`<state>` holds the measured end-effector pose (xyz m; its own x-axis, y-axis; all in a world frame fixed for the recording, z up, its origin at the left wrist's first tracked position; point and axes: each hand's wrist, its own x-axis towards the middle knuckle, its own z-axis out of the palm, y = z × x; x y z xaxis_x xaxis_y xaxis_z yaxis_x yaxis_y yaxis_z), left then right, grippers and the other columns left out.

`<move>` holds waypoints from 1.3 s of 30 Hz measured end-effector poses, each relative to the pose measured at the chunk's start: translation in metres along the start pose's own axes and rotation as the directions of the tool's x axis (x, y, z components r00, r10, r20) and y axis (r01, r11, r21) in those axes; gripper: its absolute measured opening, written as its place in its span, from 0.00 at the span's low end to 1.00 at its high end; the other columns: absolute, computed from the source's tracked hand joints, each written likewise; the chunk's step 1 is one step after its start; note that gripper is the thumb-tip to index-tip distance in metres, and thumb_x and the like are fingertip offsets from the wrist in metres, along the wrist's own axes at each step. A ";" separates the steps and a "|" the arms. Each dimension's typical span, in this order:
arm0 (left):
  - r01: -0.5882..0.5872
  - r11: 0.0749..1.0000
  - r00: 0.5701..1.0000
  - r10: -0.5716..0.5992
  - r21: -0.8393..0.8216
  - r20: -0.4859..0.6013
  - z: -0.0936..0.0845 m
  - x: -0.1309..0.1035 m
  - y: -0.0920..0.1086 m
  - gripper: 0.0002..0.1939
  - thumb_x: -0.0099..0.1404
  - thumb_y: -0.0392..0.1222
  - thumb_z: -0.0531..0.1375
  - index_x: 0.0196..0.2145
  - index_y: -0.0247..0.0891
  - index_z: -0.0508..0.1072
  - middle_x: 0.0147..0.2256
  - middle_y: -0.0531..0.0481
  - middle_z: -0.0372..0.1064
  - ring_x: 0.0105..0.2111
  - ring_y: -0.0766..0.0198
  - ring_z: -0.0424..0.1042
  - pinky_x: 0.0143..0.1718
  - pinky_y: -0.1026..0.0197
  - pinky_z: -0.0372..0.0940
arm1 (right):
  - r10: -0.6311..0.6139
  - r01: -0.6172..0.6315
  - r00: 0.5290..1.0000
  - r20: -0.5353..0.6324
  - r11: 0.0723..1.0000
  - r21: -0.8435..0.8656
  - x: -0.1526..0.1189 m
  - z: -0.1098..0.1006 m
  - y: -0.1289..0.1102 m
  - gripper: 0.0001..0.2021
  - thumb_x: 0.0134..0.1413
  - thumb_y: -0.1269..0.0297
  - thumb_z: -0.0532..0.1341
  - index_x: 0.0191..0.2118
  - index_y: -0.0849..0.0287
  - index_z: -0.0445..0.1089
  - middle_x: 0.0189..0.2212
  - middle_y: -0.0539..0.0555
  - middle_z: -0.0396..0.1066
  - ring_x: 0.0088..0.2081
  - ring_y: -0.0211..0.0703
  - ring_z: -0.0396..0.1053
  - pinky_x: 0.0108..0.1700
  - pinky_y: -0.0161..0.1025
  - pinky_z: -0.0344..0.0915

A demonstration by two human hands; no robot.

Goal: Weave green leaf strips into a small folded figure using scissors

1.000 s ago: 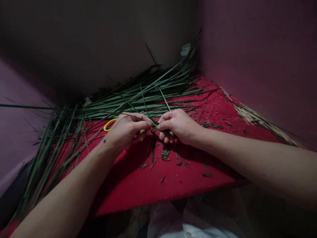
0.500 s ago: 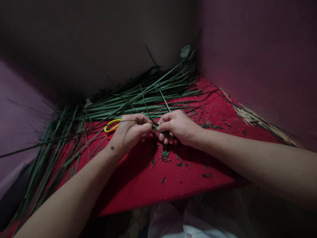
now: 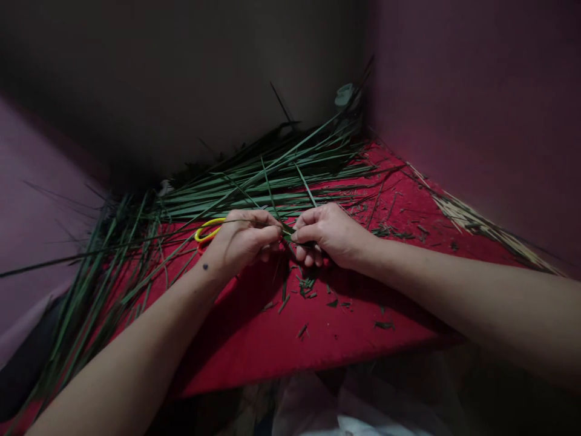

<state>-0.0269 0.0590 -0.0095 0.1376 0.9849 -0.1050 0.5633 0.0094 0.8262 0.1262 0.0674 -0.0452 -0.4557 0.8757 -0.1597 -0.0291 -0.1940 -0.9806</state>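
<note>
My left hand (image 3: 254, 235) is closed in a pinch on a long thin green leaf strip (image 3: 181, 230), whose tail runs out past the left edge. Close beside it, my right hand (image 3: 324, 233) pinches a small bundle of green leaf strips (image 3: 287, 232) between thumb and forefinger. Several strip ends stick up and away from the fingertips. How the strips cross between the hands is too dark and small to make out. Just left of my left hand show the yellow and orange handles of scissors (image 3: 207, 230); their blades are hidden.
Long green leaves (image 3: 227, 188) lie heaped along the back and left of the red-covered table (image 3: 254, 345). Cut scraps (image 3: 308, 287) are scattered in front of my hands. Pale thin sticks (image 3: 481, 224) lie along the right wall, and a pale object (image 3: 344, 95) is in the back corner.
The whole view has shifted slightly, so everything appears a little farther right. Both hands keep their pinch on the strips, with the fingertips slightly farther apart.
</note>
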 end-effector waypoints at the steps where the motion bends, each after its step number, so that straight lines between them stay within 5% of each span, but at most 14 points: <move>1: -0.015 1.000 1.000 0.016 0.014 -0.016 0.000 0.000 -0.001 0.03 0.51 0.32 0.56 0.22 0.34 0.69 0.13 0.58 0.61 0.12 0.74 0.58 0.10 0.73 0.48 | -0.002 0.002 1.000 -0.001 1.000 0.005 0.000 0.000 0.000 0.07 0.41 0.78 0.55 0.19 0.61 0.61 0.13 0.49 0.67 0.12 0.33 0.62 0.09 0.27 0.54; 11: -0.197 0.949 0.960 0.238 0.246 -0.148 0.003 0.001 -0.006 0.04 0.50 0.34 0.56 0.21 0.34 0.70 0.17 0.57 0.62 0.17 0.73 0.58 0.17 0.72 0.53 | -0.001 0.002 1.000 -0.009 0.999 0.051 0.001 0.000 0.000 0.06 0.42 0.77 0.55 0.20 0.62 0.61 0.13 0.49 0.67 0.12 0.33 0.62 0.09 0.27 0.54; 15: -0.093 0.988 0.985 0.109 0.125 -0.132 0.004 -0.001 -0.004 0.05 0.50 0.34 0.55 0.23 0.35 0.71 0.14 0.59 0.57 0.14 0.74 0.53 0.15 0.71 0.50 | 0.008 -0.007 1.000 -0.013 0.998 0.066 0.000 0.000 -0.001 0.06 0.42 0.77 0.55 0.21 0.62 0.61 0.13 0.49 0.67 0.11 0.33 0.62 0.09 0.27 0.54; 20: -0.147 0.971 0.971 0.178 0.190 -0.160 0.004 0.000 -0.002 0.04 0.49 0.34 0.56 0.21 0.34 0.70 0.16 0.57 0.61 0.16 0.73 0.57 0.16 0.71 0.52 | 0.010 -0.009 1.000 -0.008 0.999 0.053 0.000 0.000 -0.001 0.07 0.43 0.78 0.55 0.20 0.61 0.61 0.13 0.49 0.67 0.12 0.33 0.62 0.09 0.27 0.54; 24: -0.054 0.994 0.992 0.065 0.099 -0.109 0.001 0.001 -0.002 0.04 0.50 0.35 0.56 0.23 0.34 0.70 0.13 0.58 0.58 0.13 0.73 0.55 0.13 0.71 0.50 | 0.013 -0.013 1.000 -0.015 0.999 0.051 0.000 0.000 0.000 0.07 0.43 0.78 0.55 0.20 0.61 0.61 0.13 0.50 0.67 0.12 0.33 0.62 0.10 0.27 0.55; 30: -0.166 0.943 0.954 0.227 0.288 -0.194 0.002 0.001 -0.004 0.04 0.51 0.35 0.56 0.23 0.34 0.71 0.15 0.57 0.61 0.15 0.74 0.56 0.15 0.72 0.51 | 0.006 -0.006 1.000 -0.009 0.998 0.055 0.000 0.000 0.000 0.07 0.43 0.78 0.55 0.20 0.61 0.60 0.13 0.50 0.67 0.12 0.33 0.62 0.10 0.27 0.55; 39: -0.034 0.998 0.988 0.041 0.053 -0.148 -0.006 0.004 -0.002 0.03 0.51 0.36 0.58 0.23 0.34 0.68 0.14 0.57 0.60 0.12 0.74 0.55 0.11 0.72 0.48 | 0.009 -0.008 1.000 -0.018 0.999 0.047 0.001 -0.001 0.000 0.07 0.43 0.77 0.55 0.20 0.61 0.60 0.13 0.50 0.68 0.12 0.34 0.63 0.09 0.27 0.55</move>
<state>-0.0324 0.0637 -0.0086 0.0389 0.9992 0.0123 0.6008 -0.0333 0.7987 0.1268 0.0684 -0.0452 -0.4399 0.8817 -0.1704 -0.0675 -0.2217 -0.9728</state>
